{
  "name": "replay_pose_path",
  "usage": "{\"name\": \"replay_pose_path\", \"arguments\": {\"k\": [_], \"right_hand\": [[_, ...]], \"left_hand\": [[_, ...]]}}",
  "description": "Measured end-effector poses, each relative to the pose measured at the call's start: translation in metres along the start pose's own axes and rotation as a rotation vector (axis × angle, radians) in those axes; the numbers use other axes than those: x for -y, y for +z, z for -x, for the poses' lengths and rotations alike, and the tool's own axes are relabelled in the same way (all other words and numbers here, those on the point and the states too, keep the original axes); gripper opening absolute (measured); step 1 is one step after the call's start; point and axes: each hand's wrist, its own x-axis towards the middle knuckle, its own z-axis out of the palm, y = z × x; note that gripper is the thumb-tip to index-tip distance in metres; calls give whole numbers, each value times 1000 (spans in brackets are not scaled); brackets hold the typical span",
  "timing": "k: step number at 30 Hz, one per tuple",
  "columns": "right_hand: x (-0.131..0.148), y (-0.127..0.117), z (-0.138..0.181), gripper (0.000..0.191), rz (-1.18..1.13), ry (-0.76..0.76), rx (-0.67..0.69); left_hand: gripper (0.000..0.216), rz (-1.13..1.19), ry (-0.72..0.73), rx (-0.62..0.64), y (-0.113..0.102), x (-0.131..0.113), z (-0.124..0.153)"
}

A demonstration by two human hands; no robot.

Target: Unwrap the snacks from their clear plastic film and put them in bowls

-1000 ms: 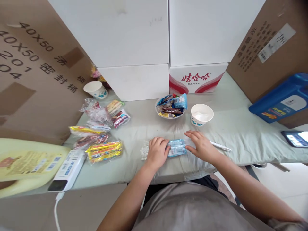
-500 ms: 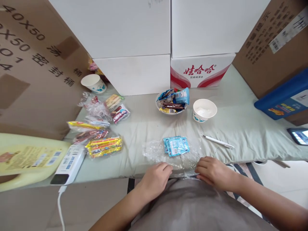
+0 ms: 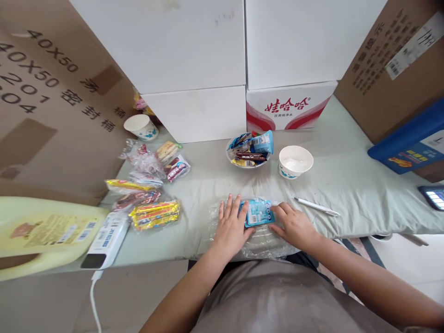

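Note:
A clear plastic bag (image 3: 261,243) lies flat near the front edge of the pale green cloth-covered table (image 3: 347,185). Inside or on it sit small blue snack packets (image 3: 258,212). My left hand (image 3: 231,227) lies flat on the bag with fingers spread, touching the packets' left side. On the right side of the packets rests my right hand (image 3: 294,225), fingers extended and partly curled against them. Neither hand lifts anything.
A bowl of mixed snacks (image 3: 248,154) and an empty paper bowl (image 3: 295,161) stand behind the bag. A white pen (image 3: 317,206) lies right. Snack packs (image 3: 154,213) and a power bank (image 3: 104,238) lie left. Boxes (image 3: 194,69) wall the back; a phone (image 3: 432,196) sits far right.
Both hands pulled back to the table's front edge, stretching the clear bag toward me, then returned forward onto the bag on either side of the blue packets.

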Motion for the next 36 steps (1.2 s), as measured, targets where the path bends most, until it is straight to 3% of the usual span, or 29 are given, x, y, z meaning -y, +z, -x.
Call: {"name": "replay_pose_path", "arguments": {"k": [5, 9, 15, 21, 23, 26, 28, 30, 32, 34, 36], "right_hand": [[8, 11, -23, 51, -135, -237, -49], [1, 25, -38, 56, -239, -262, -77], [-11, 42, -39, 55, -316, -233, -221], [-14, 47, -39, 57, -371, -196, -210], [-14, 45, -39, 52, -392, -161, -225], [-11, 42, -40, 52, -394, -133, -242], [-10, 41, -41, 52, -361, -139, -211], [-9, 41, -41, 50, -321, -133, -175], [-8, 41, -41, 48, -292, -118, -161], [-8, 41, -41, 46, -280, -112, -157], [-8, 40, -40, 44, -278, -111, -152]], "left_hand": [[43, 110, 189, 8, 8, 3, -4], [49, 40, 204, -17, 13, 14, -13], [46, -100, 361, -1, 7, 23, -26], [44, -92, 317, 65, -1, 15, -35], [40, 53, 267, 88, -13, 22, -37], [34, 279, 119, 96, -49, 41, -46], [32, 332, 42, -1, -81, 52, -60], [33, 281, 38, -150, -112, 56, -81], [33, 192, 102, -215, -134, 53, -109], [30, 105, 165, -203, -143, 44, -139], [29, 10, 160, -104, -138, 35, -166]]}}
